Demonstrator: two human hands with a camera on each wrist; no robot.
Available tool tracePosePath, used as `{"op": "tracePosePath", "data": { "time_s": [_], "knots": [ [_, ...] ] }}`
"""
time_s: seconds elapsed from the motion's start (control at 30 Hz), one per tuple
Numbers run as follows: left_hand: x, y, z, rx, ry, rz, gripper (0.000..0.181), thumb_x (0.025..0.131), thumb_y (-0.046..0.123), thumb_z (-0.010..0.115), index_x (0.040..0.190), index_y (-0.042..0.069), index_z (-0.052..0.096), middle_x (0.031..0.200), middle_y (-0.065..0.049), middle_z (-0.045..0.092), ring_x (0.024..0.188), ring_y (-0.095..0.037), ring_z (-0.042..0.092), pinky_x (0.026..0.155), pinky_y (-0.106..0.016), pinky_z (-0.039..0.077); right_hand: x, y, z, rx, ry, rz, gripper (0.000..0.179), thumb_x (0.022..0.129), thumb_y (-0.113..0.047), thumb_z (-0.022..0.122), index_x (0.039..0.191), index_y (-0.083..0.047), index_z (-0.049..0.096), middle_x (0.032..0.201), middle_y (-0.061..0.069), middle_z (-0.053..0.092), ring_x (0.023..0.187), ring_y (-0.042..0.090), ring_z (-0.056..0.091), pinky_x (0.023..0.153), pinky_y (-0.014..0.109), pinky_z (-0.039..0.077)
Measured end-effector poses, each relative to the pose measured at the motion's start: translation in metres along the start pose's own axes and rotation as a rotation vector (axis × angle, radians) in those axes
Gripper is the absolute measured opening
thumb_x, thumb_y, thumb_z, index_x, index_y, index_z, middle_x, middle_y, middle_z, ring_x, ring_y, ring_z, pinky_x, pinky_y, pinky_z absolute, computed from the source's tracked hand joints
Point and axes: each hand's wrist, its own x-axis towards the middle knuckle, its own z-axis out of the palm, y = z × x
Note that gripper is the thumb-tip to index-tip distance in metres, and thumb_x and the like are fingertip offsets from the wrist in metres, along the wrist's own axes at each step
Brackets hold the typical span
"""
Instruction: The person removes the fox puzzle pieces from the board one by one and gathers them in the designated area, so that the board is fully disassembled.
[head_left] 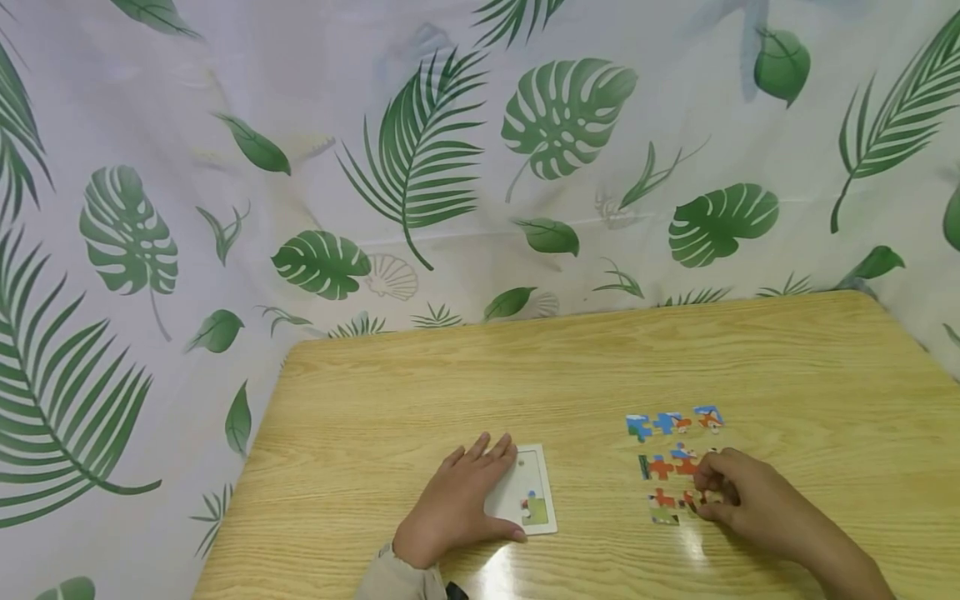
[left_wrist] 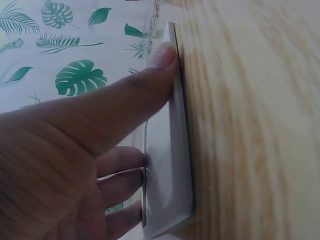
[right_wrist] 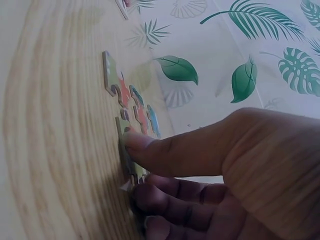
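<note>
My left hand [head_left: 461,504] lies with fingers spread across the left part of a white puzzle tray [head_left: 531,468], its thumb at the near edge. One green puzzle piece [head_left: 537,510] sits in the tray's near right corner. To the right, my right hand [head_left: 738,496] bends over the right side of a group of puzzle pieces [head_left: 660,468] on the table. In the right wrist view its thumb and fingers pinch a green-edged puzzle piece [right_wrist: 120,127], partly hidden by the thumb, low over the wood.
Loose blue pieces [head_left: 639,426] and a fox-patterned piece [head_left: 708,417] form the group's far row. The wood-grain table [head_left: 450,375] runs back to a white leaf-print curtain [head_left: 450,275], which also hangs along the left side.
</note>
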Motion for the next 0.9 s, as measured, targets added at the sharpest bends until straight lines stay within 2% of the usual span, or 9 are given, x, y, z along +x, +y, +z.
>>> {"op": "tracePosePath", "data": {
  "time_s": [0.13, 0.23, 0.43, 0.63, 0.77, 0.9],
  "knots": [
    [0.0, 0.001, -0.001, 0.002, -0.006, 0.005, 0.109, 0.076, 0.06, 0.083, 0.162, 0.012, 0.035, 0.168, -0.002, 0.028, 0.156, -0.029, 0.022, 0.121, -0.057, 0.025, 0.0, -0.003, 0.0, -0.014, 0.061, -0.005, 0.021, 0.086, -0.006, 0.082, 0.097, -0.01, 0.065, 0.091, -0.001, 0.058, 0.071, 0.003, 0.049, 0.06, 0.024, 0.049],
    [-0.001, 0.001, -0.002, 0.005, -0.004, 0.009, 0.11, 0.075, 0.059, 0.084, 0.161, 0.011, 0.036, 0.168, -0.003, 0.028, 0.155, -0.03, 0.023, 0.121, -0.058, 0.026, 0.003, -0.006, 0.002, -0.014, 0.129, -0.042, 0.018, 0.088, -0.006, 0.08, 0.096, -0.011, 0.066, 0.09, -0.003, 0.059, 0.069, 0.002, 0.05, 0.058, 0.024, 0.048],
    [0.0, 0.001, -0.002, -0.005, 0.0, 0.013, 0.109, 0.075, 0.059, 0.084, 0.161, 0.01, 0.037, 0.167, -0.003, 0.03, 0.155, -0.031, 0.025, 0.12, -0.059, 0.027, 0.019, -0.016, 0.01, 0.0, 0.163, -0.187, 0.018, 0.089, -0.001, 0.079, 0.098, -0.01, 0.066, 0.092, -0.006, 0.061, 0.065, 0.0, 0.048, 0.054, 0.023, 0.047],
    [-0.001, 0.0, -0.002, -0.01, 0.003, 0.007, 0.108, 0.075, 0.059, 0.084, 0.161, 0.011, 0.038, 0.167, -0.003, 0.029, 0.155, -0.03, 0.025, 0.12, -0.058, 0.027, 0.038, -0.042, 0.023, 0.034, 0.098, -0.304, 0.017, 0.092, -0.005, 0.077, 0.102, -0.006, 0.063, 0.095, -0.001, 0.062, 0.07, 0.0, 0.051, 0.056, 0.021, 0.049],
    [-0.001, 0.001, -0.002, -0.008, 0.003, 0.001, 0.109, 0.075, 0.059, 0.085, 0.161, 0.011, 0.038, 0.167, -0.002, 0.03, 0.155, -0.029, 0.024, 0.121, -0.057, 0.027, 0.052, -0.064, 0.032, 0.049, 0.036, -0.304, 0.019, 0.094, -0.009, 0.076, 0.108, -0.005, 0.064, 0.101, 0.004, 0.063, 0.07, 0.001, 0.049, 0.058, 0.022, 0.05],
    [0.0, 0.002, -0.003, 0.011, 0.004, -0.006, 0.108, 0.075, 0.06, 0.084, 0.161, 0.012, 0.039, 0.167, -0.001, 0.03, 0.155, -0.028, 0.025, 0.121, -0.056, 0.027, 0.066, -0.086, 0.043, 0.027, -0.009, -0.286, 0.02, 0.093, -0.011, 0.077, 0.11, -0.007, 0.067, 0.103, 0.004, 0.064, 0.074, 0.003, 0.052, 0.063, 0.023, 0.051]
  ]
}}
